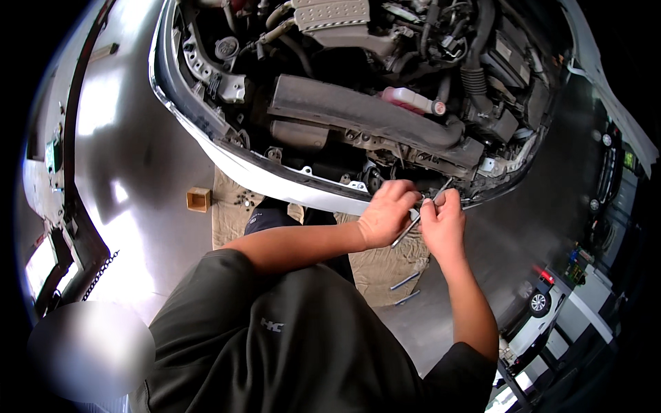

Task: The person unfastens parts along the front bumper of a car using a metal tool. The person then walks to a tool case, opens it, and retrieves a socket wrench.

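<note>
At the front edge of a white car's open engine bay, my left hand is closed, its fingertips beside a slim metal rod; what they hold is hidden. My right hand pinches that rod, which slants from below my fingers up toward the bay's edge. The white front bumper runs just behind both hands. A black plastic duct and a reservoir with pink fluid lie farther into the bay.
Below, a padded mat bears two slim metal tools and small dark parts, beside a small open box. Metal equipment with a chain stands at left. Other cars stand at right on the shiny floor.
</note>
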The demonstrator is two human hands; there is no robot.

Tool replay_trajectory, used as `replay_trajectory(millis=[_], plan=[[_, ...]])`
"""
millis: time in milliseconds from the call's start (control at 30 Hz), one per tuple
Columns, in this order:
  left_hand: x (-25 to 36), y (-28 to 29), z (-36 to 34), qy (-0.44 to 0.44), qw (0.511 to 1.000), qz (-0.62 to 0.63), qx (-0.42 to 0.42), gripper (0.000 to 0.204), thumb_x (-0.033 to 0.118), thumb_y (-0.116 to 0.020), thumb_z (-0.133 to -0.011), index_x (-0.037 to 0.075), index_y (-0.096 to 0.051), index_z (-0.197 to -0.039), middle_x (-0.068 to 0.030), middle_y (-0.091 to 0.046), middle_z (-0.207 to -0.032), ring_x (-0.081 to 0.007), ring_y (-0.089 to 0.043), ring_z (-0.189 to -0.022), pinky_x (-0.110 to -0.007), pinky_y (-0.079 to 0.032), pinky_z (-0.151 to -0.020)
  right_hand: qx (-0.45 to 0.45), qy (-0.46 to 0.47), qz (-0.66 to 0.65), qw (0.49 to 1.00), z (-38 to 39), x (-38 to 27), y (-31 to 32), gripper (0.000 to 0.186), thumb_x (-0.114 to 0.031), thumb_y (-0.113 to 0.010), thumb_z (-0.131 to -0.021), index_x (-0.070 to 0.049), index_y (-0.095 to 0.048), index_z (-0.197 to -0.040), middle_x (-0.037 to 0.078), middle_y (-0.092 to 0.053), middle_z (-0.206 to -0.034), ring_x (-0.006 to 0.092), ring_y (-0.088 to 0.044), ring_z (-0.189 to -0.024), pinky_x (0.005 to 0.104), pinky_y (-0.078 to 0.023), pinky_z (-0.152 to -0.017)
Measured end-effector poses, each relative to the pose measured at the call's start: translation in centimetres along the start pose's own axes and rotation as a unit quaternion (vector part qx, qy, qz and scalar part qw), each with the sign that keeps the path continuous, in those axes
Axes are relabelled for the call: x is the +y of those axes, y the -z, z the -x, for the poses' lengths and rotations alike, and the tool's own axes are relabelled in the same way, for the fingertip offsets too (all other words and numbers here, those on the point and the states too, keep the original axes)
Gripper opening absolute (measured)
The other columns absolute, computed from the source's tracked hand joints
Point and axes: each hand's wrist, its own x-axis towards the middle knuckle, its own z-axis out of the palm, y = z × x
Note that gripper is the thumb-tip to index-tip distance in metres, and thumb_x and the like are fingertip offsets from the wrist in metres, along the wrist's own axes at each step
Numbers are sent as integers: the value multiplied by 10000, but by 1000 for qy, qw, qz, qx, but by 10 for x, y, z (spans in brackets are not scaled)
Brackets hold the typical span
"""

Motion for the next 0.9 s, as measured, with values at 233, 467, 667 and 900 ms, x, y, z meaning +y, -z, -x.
replay_trajectory(millis=[233, 467, 667, 900], plan=[[12, 77, -1, 167, 933, 142, -286, 669, 101, -641, -937, 25, -427, -1567, -202, -592, -1343, -364, -643, -1186, -412, -543, -1035, 36, -177, -385, 905, 20, -2, -21, 278, -178, -671, -1057, -50, -427, -1020, 90, -662, -721, 162, -654, -526, 302, -550, -468], [32, 79, -50, -58, 921, -149, -354, 599, -23, -616, -852, 124, -652, -1432, -134, -658, -1355, -378, -622, -1249, -459, -516, -1075, 5, -226, -607, 762, 25, 16, -25, 147, -232, -658, -1043, -96, -630, -1092, 64, -709, -739, 198, -700, -559, 293, -557, -470], [35, 88, -119, -171, 821, -312, -446, 387, 99, -723, -888, 257, -750, -1240, -16, -684, -1243, -286, -624, -1229, -456, -492, -1070, -264, -134, -744, 599, 26, 80, -20, 382, -433, -635, -1058, -111, -694, -1253, 83, -770, -958, 179, -712, -831, 319, -567, -692], [73, 33, -144, -265, 640, -544, -474, 200, 215, -767, -865, 300, -800, -1043, 33, -663, -1328, -211, -567, -1315, -422, -407, -1139, -307, 108, -502, 801, 7, 115, -17, 168, -157, -735, -1025, -25, -760, -1125, 10, -779, -1026, 99, -677, -886, 292, -551, -842]])
